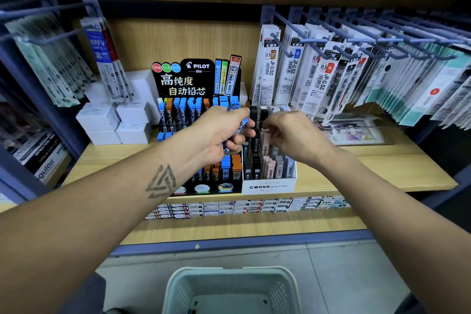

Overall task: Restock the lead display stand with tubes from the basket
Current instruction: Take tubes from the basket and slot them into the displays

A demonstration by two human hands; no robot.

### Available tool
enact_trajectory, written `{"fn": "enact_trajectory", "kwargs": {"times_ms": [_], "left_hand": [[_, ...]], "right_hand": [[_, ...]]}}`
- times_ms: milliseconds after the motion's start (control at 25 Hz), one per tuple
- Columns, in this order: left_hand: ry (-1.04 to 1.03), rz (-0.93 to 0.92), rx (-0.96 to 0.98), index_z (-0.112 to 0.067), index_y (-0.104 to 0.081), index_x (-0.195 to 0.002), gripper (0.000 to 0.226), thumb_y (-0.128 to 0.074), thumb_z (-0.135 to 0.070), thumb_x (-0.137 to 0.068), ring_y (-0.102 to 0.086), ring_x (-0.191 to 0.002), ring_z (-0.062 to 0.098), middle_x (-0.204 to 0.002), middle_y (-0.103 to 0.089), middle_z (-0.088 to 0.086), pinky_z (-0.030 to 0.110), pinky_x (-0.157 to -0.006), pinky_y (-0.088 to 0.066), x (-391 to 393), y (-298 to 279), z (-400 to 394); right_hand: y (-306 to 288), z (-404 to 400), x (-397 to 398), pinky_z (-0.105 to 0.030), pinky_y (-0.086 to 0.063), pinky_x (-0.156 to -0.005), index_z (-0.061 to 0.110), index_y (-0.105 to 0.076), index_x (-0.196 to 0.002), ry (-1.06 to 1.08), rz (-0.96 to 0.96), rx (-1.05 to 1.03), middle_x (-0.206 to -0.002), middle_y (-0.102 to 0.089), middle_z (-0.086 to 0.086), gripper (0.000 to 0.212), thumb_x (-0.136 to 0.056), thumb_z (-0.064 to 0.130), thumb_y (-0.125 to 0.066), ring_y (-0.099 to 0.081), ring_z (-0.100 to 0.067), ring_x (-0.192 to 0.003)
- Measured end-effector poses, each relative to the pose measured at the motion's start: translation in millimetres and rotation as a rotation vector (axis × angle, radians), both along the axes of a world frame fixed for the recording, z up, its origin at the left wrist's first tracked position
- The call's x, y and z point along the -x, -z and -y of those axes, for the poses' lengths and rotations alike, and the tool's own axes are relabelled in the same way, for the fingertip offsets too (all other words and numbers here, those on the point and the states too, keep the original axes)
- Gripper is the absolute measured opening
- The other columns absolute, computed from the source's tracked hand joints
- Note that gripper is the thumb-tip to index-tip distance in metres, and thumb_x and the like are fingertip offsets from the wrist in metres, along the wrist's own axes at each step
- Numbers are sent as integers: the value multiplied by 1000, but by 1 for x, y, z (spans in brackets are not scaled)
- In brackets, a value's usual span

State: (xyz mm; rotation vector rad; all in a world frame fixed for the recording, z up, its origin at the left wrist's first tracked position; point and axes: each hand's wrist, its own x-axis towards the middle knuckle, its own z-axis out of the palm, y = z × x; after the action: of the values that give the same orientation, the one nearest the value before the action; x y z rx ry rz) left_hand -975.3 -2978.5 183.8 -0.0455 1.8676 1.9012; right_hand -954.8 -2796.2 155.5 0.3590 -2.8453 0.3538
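Head view: left hand point(219, 132) gripping bundle of blue-capped tubes point(238, 130) over display stand point(201, 150); right hand point(290, 135) reaching toward it, fingers curled, perhaps pinching one tube. Basket point(229, 285) sitting below on floor. Next: slotting tube upright into free compartment.

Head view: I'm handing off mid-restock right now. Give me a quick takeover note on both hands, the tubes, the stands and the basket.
Left hand: grips a small bunch of blue-capped lead tubes above the stands.
Right hand: fingers curled at the tube rows of the white MONO graph cardboard stand; whether it holds a tube is hidden.
Black PILOT lead display stand: rows mostly filled with blue and orange tubes.
Pale green plastic basket: on the floor below; no tubes visible in the part shown.
Left: slot the held tubes.
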Motion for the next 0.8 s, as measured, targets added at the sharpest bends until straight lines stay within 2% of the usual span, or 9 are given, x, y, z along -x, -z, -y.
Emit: {"fn": "enact_trajectory", "kwargs": {"times_ms": [120,280,320,480,600,800], "left_hand": [[10,4,-3,0,-62,-96,26,-52,-22,-104,-35,-37,8,-79,-64,17,15,-33,-23,-1,0,1],[58,41,-15,0,-62,-95,28,-51,-24,-105,-35,-37,7,-72,-62,15,15,-33,-23,-4,1,1],[69,51,-15,0,-62,-95,28,-51,-24,-105,-35,-37,7,-70,-62,15,15,-33,-23,-4,2,0],[66,49,-20,-1,-62,-95,29,-51,-25,-105,-36,-36,7,-69,-62,14,15,-33,-23,-5,0,0],[59,38,-23,0,-62,-94,29,-51,-25,-105,-36,-36,7,-69,-62,15,15,-32,-23,-6,0,0],[51,41,-21,0,-62,-96,28,-51,-24,-105,-36,-35,8,-70,-61,15,15,-32,-24,-2,0,2]], "right_hand": [[-3,-4,-2,-39,-56,-78,15,-71,-98,21,-21,72,-94,-71,-4,24,-81,-2,-66,-66,-23,-88],[-11,-6,-4,-31,-55,-83,20,-75,-95,101,-79,176,-96,-73,1,23,-84,3,-65,-67,-18,-88],[-11,-5,-4,-32,-54,-84,21,-76,-99,105,-85,166,-99,-72,2,24,-85,5,-64,-67,-18,-91],[-5,1,-10,-39,-50,-86,23,-73,-115,49,-51,-83,-114,-65,1,27,-93,13,-61,-57,-26,-110],[-4,3,-11,-36,-43,-81,26,-73,-113,38,-39,-147,-111,-64,1,26,-95,15,-58,-54,-26,-108],[-5,6,-9,-39,-51,-81,21,-72,-101,113,-14,-160,-104,-68,-4,14,-88,18,-66,-58,-27,-100]]}}
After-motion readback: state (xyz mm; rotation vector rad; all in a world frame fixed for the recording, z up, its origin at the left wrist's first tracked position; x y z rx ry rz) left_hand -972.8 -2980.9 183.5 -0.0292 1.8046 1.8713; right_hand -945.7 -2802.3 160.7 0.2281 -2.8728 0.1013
